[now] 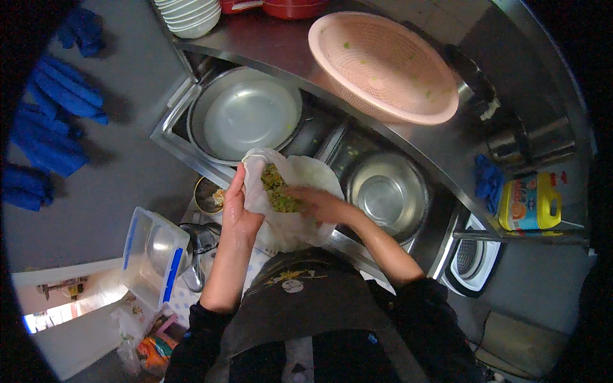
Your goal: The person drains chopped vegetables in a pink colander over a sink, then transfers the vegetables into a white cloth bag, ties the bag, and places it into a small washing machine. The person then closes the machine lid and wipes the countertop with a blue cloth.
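My left hand [239,213] grips the gathered rim of a wet white cloth bag [318,174] above the front edge of a stainless steel sink. Finely chopped green vegetables [273,179] with orange bits show in the bag's mouth. Over them is my right hand [320,206], blurred, with its fingertips at the greens; whether it grips any is unclear. The bag's lower part hangs in front of my apron. Beyond it, a wide metal basin [249,115] of cloudy water fills the left sink bowl. A smaller metal basin [380,198] stands in the right one.
A pink plastic colander [383,67] with green scraps sits on the steel shelf [268,52] behind the sink. Stacked white bowls [189,16] and a yellow detergent jug [531,201] share that shelf. At left are a clear plastic container [153,253] and hanging blue cloths [48,134].
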`<move>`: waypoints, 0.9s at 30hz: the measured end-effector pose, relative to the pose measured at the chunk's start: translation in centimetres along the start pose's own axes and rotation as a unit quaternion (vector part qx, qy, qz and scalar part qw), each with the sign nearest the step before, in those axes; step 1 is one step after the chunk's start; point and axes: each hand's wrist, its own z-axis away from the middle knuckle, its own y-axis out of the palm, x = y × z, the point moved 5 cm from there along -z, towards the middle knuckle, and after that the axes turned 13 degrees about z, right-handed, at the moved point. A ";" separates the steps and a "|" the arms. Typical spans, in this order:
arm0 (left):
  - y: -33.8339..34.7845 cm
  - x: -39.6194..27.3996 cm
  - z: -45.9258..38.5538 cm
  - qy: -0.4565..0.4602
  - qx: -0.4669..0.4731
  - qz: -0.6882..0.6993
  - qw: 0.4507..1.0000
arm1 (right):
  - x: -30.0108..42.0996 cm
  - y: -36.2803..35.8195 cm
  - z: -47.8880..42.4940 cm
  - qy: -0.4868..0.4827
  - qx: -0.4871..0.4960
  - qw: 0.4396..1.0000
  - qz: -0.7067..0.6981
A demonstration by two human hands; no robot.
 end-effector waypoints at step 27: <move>-3.9 1.8 -0.7 -0.008 -0.004 -0.046 0.999 | 4.8 -15.4 10.9 0.003 -0.536 0.808 0.245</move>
